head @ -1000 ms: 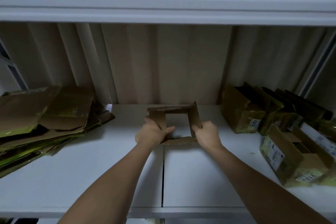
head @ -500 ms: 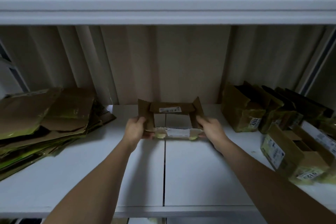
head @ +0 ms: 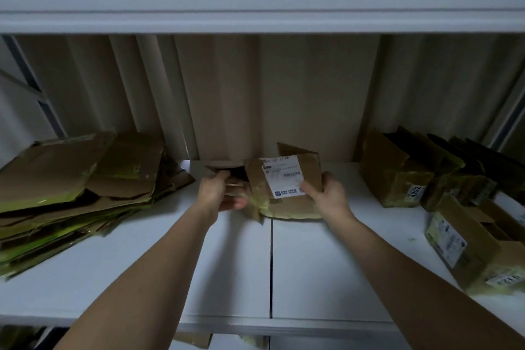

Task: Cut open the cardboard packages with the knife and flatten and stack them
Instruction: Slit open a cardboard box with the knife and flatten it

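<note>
Cardboard box (head: 287, 179), part-flattened, gripped by left hand (head: 220, 193) and right hand (head: 326, 197); inside hidden.

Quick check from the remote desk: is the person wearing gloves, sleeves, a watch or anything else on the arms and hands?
Nothing worn that shows. The left hand and right hand are bare, with no gloves, rings or tape visible. Both forearms are bare from wrist to the frame's lower edge: no sleeves, watch or bands. The light is dim, so small marks could be missed.
</note>
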